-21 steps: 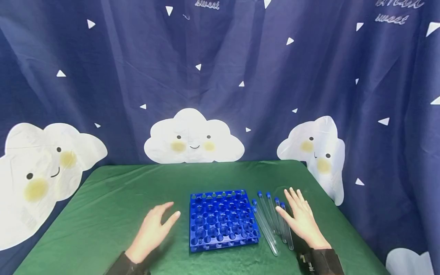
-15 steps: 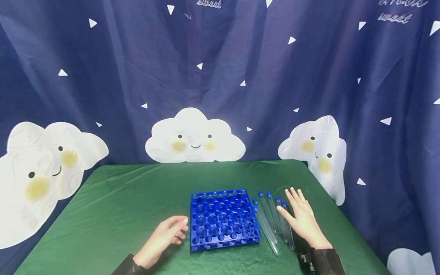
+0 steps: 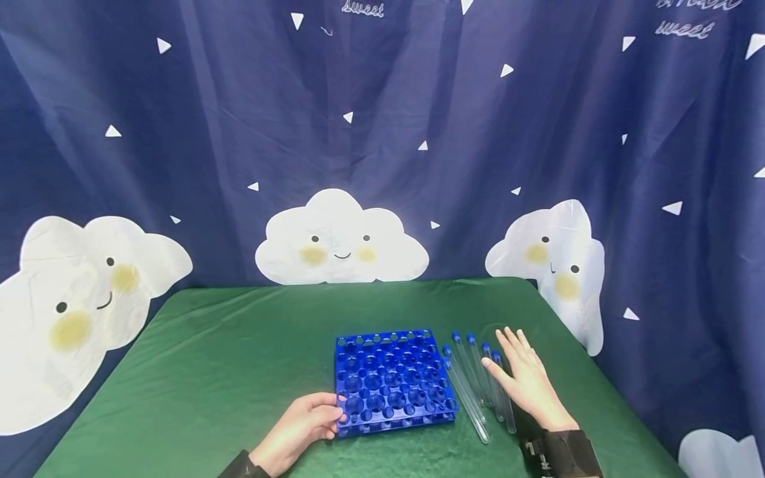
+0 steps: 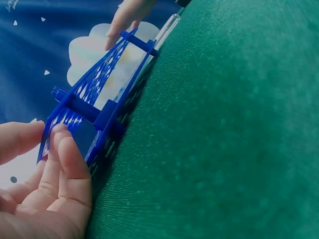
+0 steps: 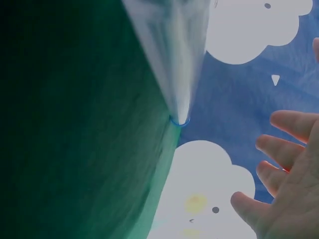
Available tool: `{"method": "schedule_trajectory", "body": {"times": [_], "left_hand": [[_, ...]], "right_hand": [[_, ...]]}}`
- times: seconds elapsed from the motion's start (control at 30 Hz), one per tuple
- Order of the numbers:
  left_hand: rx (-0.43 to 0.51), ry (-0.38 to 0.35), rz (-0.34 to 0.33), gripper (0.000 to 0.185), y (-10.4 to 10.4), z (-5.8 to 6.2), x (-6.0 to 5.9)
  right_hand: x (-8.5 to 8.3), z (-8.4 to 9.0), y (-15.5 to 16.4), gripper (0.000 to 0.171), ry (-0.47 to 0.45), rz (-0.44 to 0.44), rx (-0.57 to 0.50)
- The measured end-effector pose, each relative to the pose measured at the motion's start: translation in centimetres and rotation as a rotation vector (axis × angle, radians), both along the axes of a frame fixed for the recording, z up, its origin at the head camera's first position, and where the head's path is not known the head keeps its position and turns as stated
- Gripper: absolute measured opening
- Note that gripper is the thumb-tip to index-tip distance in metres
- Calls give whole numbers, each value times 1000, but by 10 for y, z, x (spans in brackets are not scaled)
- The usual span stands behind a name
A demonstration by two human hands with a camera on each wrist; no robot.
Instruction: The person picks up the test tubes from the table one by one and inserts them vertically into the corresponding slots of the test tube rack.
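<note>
A blue test tube rack (image 3: 382,380) with rows of round holes stands on the green table. My left hand (image 3: 303,425) pinches the rack's near left corner. In the left wrist view, the left thumb (image 4: 22,139) lies on the outer face of the upper holed plate, and curled fingertips (image 4: 72,157) reach inside it. Right of the rack lie several clear test tubes (image 3: 469,401) with blue caps, side by side. My right hand (image 3: 528,382) is spread flat, palm down, just right of the tubes. The right wrist view has its fingers (image 5: 281,152) straight, holding nothing.
A green cloth covers the table (image 3: 239,352). Behind it hangs a dark blue curtain (image 3: 382,153) printed with white clouds and triangles. The table's right edge runs close beyond my right hand.
My left hand has come in from the left, its fingers closing, and now grips the rack's near left corner. The right hand stays spread by the tubes.
</note>
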State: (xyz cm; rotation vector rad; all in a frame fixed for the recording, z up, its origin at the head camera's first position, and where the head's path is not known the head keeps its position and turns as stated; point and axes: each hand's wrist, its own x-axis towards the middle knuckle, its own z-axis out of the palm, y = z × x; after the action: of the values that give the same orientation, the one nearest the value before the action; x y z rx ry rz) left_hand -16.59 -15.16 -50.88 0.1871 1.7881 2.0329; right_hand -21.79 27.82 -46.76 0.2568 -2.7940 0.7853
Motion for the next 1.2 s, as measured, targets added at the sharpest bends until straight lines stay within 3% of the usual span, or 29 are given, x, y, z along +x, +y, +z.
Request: {"method": "schedule_trajectory", "body": {"times": [0.17, 0.33, 0.4, 0.6, 0.8, 1.07, 1.2], "left_hand": [[1, 4, -2, 40, 1, -1, 0], [0, -8, 0, 32, 0, -3, 1], [-2, -8, -3, 30, -1, -3, 1], [11, 0, -8, 28, -2, -3, -1], [22, -13, 3, 23, -1, -4, -2], [25, -15, 10, 18, -2, -5, -2], [33, -15, 11, 17, -2, -5, -1]], "right_hand": [[1, 14, -9, 68, 59, 15, -40], [-1, 30, -28, 50, 120, 31, -74], [-4, 35, -36, 39, 71, 31, -58], [-16, 35, -58, 12, -194, 82, 41], [-22, 20, -71, 36, -282, 70, 61], [-28, 12, -80, 19, -217, 59, 98], [-30, 11, -85, 32, -212, 74, 131]]}}
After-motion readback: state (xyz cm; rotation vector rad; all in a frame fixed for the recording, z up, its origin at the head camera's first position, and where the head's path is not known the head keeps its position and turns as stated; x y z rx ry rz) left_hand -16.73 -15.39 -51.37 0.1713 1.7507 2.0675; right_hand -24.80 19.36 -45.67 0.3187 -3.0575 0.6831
